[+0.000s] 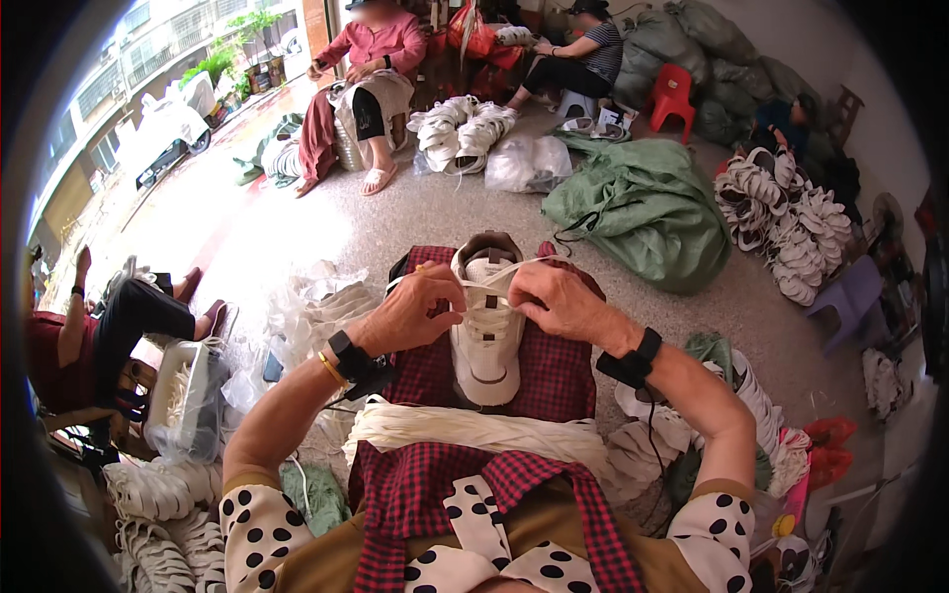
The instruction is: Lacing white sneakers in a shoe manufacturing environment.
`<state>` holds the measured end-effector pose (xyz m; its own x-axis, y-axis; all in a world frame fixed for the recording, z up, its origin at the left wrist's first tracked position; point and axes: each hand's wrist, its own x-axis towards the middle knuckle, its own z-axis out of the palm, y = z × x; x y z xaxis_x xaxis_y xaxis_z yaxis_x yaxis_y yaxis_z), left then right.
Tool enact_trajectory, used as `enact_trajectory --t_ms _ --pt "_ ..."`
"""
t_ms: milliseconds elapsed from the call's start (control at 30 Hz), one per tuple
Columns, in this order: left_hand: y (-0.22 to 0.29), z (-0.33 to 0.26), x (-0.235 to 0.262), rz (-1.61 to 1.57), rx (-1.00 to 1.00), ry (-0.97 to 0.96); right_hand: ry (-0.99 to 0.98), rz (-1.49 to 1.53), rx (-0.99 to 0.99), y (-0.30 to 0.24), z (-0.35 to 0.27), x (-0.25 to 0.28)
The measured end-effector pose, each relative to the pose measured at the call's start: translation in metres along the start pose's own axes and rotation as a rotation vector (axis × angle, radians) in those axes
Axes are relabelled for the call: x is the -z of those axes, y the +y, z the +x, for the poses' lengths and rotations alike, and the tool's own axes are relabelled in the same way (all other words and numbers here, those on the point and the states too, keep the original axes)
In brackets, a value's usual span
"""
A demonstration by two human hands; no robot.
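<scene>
Polka-dot sleeves frame a bundle of white laces (474,427) on the red checked apron (539,371). White sneaker (487,321) sits on the lap, toe toward the wearer. Left hand (415,308) fingers pinch the shoelace (435,272); right hand (559,299) fingers clench the other end. Best practice, probably: even tension both sides, lace flat, no twist. More sneakers (781,227) piled on the floor, well apart.
</scene>
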<state>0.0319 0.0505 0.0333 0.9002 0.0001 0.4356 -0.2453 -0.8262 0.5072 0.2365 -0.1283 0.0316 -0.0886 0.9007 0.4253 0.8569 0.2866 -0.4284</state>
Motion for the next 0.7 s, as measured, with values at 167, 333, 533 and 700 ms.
enact_trajectory --t_ms 167,333,533,700 --pt "-0.014 -0.004 -0.030 0.167 -0.021 0.302 0.027 -0.129 0.057 -0.007 0.006 -0.017" --pt "-0.013 -0.010 -0.043 0.264 0.217 0.318 0.151 -0.282 -0.067 -0.007 0.000 -0.026" --pt "-0.011 -0.015 -0.046 0.228 0.288 0.312 -0.046 0.072 -0.419 -0.032 0.004 -0.003" --pt "-0.011 -0.012 -0.045 0.222 0.271 0.322 -0.057 0.116 -0.434 -0.029 -0.002 -0.010"
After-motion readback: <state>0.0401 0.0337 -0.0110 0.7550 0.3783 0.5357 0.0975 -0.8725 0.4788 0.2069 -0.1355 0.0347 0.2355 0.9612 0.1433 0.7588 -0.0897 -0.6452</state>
